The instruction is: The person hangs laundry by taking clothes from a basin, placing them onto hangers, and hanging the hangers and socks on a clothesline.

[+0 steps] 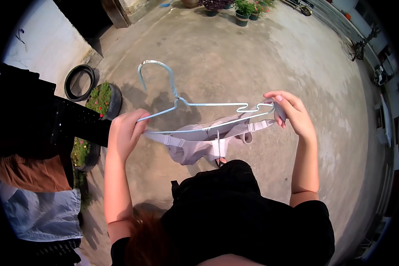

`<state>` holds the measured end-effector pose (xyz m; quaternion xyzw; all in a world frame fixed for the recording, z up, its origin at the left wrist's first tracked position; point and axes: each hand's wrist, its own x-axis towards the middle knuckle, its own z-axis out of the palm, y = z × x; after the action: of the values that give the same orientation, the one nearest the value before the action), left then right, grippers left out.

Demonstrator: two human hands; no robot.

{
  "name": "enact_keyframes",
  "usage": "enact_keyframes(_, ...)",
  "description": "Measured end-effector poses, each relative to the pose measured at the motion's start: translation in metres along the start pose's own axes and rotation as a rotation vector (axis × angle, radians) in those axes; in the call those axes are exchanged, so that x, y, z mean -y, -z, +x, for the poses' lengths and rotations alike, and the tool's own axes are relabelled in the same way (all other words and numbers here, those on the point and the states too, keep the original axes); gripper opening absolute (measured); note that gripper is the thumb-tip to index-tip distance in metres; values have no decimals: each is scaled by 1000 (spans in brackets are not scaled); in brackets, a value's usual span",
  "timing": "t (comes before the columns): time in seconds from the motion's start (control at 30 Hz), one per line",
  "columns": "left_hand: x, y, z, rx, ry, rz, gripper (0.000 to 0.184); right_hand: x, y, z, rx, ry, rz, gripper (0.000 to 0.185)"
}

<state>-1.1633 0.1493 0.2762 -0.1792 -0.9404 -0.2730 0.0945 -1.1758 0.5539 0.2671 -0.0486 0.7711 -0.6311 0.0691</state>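
A light blue wire hanger (213, 104) spans the space between my two hands, its hook pointing up and away from me. A pale lilac bra (186, 150) hangs from it, with its straps toward both ends of the hanger. My left hand (127, 128) is closed around the left end of the hanger, where the strap end is hidden by my fingers. At the right end, my right hand (292, 111) pinches the bra strap (278, 111) against the hanger's corner, thumb on top.
Clothes hang at the left, among them brown shorts (35, 173) and blue denim (44, 213). Flower planters (111, 99) and a black tyre (80, 83) stand beside them on the concrete floor (235, 57). More potted plants (242, 18) stand at the far side.
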Motion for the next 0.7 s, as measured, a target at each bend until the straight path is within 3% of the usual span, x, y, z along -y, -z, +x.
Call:
enact_keyframes(0.13, -5, -7, -7, -58, -89, 285, 12, -4, 1, 3, 45, 48, 66, 27)
enact_keyframes(0.3, -8, -29, -15, -128, -45, 100, 7, 6, -27, 4, 104, 134, 110, 37)
enact_keyframes(0.43, -19, -28, -17, -206, -4, 143, 7, 28, -38, -8, 112, 284, -476, 44)
enact_keyframes(0.53, -16, -25, -23, -236, 54, 102, 6, 35, -32, -5, -129, 422, -773, 38)
enact_keyframes(0.57, -14, -23, -26, -241, 50, 113, 6, 39, -31, 1, -194, 646, -891, 30)
enact_keyframes(0.63, -14, -21, -32, -240, 55, 106, 6, 40, -36, 8, -157, 807, -904, 27)
enact_keyframes(0.7, -14, -15, -36, -251, 58, 87, 6, 38, -39, 17, -1, 770, -796, 25)
